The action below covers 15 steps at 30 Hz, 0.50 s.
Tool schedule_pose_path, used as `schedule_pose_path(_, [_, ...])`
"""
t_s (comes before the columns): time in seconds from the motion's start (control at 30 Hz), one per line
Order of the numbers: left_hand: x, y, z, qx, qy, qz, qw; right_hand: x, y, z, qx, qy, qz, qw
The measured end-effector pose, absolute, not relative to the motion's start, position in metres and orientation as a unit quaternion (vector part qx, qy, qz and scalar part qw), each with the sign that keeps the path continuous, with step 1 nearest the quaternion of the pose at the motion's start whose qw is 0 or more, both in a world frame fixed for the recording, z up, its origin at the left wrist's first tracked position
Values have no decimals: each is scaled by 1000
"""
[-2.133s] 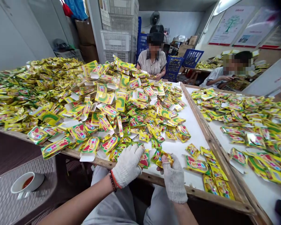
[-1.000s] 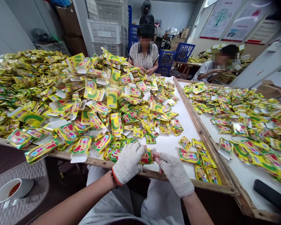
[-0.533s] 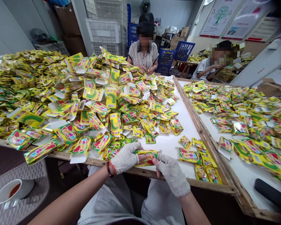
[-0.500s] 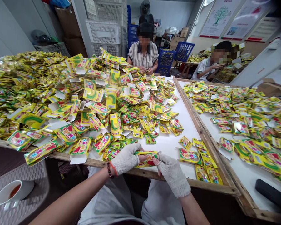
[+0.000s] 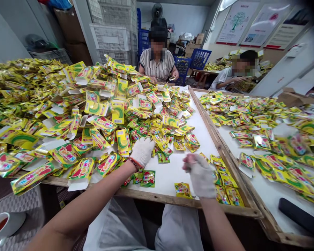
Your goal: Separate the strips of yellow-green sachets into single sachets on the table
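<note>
In the head view, left of the long brown wooden divider rail [image 5: 216, 139], our white-gloved left hand [image 5: 142, 152] curls over the heaped small yellow-and-green foil sachets [image 5: 161, 142], though we cannot tell whether it grips one. Closer to that rail, our white-gloved right hand [image 5: 200, 174] is blurred, its hold unreadable; we pick best by pinching one sachet's edge lightly, leaving neighbours undisturbed.

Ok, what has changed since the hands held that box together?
The left hand has let go and reached forward to the pile of boxes and sachets. The right hand, blurred, has moved right and slightly forward; I can't tell whether it holds anything. The box is gone from between them. The cup stayed put.
</note>
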State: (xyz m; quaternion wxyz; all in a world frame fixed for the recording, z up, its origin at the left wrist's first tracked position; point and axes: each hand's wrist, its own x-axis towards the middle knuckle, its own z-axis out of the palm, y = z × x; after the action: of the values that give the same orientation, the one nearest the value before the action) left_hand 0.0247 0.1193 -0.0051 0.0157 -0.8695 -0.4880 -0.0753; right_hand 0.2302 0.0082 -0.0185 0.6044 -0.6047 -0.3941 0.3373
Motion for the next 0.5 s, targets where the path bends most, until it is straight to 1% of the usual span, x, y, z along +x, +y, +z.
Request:
schedule_pose_path(0.03, [28, 122, -7, -870, -490, -57, 24, 217, 18, -22, -631, -473, 338, 515])
schedule_pose_path(0.1, [31, 123, -10, -869, -493, -42, 24, 195, 36, -29, -680, -591, 257, 350])
schedule_pose_path(0.13, [31, 122, -12, -869, -493, -40, 23, 186, 43, -31, -703, -621, 205, 280])
schedule_pose_path(0.2, [29, 118, -14, -866, -499, -32, 21, 174, 51, -35, -740, -639, 113, 179])
schedule_pose_path(0.27, [27, 115, -14, -859, -510, -30, 21, 170, 53, -35, -748, -650, 67, 112])
schedule_pose_path(0.33, [27, 113, -14, -851, -524, -38, 15, 169, 51, -33, -735, -673, 51, 69])
schedule_pose_path(0.4, [27, 112, -13, -846, -532, -47, 0, 171, 48, -29, -724, -686, 52, 45])
schedule_pose_path(0.5, [27, 112, -10, -845, -532, -55, -24, 177, 41, -28, -712, -698, 60, 39])
